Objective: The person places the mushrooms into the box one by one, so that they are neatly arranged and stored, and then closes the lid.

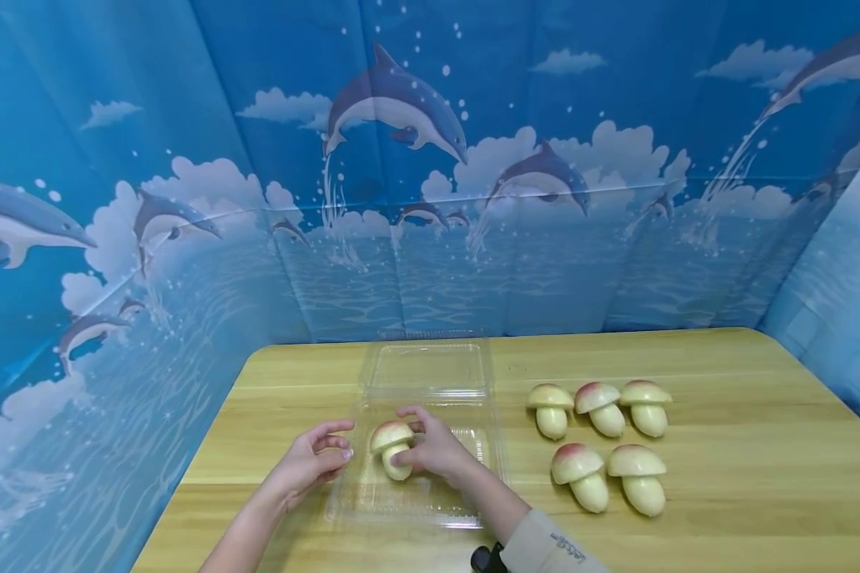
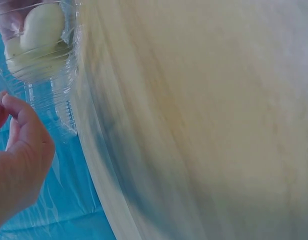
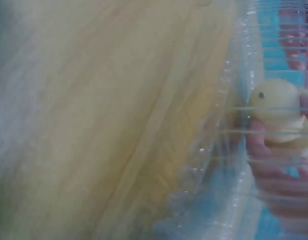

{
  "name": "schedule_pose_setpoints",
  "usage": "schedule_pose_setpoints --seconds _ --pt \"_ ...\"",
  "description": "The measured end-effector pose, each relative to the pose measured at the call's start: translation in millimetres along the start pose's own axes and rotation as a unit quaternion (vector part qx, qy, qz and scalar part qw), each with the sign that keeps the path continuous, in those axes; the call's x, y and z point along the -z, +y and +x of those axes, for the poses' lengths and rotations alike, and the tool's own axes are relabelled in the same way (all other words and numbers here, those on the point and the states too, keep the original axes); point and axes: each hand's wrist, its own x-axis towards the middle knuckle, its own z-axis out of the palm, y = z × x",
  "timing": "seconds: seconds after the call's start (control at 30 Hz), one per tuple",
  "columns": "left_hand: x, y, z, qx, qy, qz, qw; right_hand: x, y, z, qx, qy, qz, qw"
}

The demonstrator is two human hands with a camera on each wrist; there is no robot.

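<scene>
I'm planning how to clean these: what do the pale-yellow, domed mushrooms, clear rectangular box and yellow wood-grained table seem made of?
Mushrooms: perhaps foam or plastic, satin, from their even skin and soft highlights. Box: likely thin, glossy plastic, see-through with ribbed edges and bright glints. Table: wood or wood-look laminate, soft sheen, streaked grain; I can't tell which.

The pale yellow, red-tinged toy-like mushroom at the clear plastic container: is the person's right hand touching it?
Touching. In the head view, the right hand holds the mushroom, its thumb against the stem.
</scene>
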Motion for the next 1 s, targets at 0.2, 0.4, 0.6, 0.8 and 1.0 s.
schedule_pose_setpoints --seconds 0.2,0.4,0.6,0.8,1.0 --pt "-1.8 0.4 1.0 -0.007 -0.004 -0.004 1.0000 0.6 4.1 3.5 0.022 0.012 -0.010 0.9996" --pt "-1.1 -0.4 -0.4 -0.005 0.000 0.000 1.0000 -1.3 7.9 4.5 0.057 0.011 -0.014 0.9982" --pt "0.8 -3.0 -2.8 -0.007 -0.006 -0.005 0.9999 -4.3 10.3 6.5 0.056 0.029 -0.050 0.9968" --pt "1.3 -4.4 -1.4 -0.008 -0.005 -0.009 0.9999 -5.0 11.6 8.9 0.062 0.033 -0.060 0.9957" --pt "0.4 -5.3 -0.4 -0.003 0.005 -0.011 0.9999 -5.7 12.9 11.7 0.065 0.037 -0.058 0.9955"
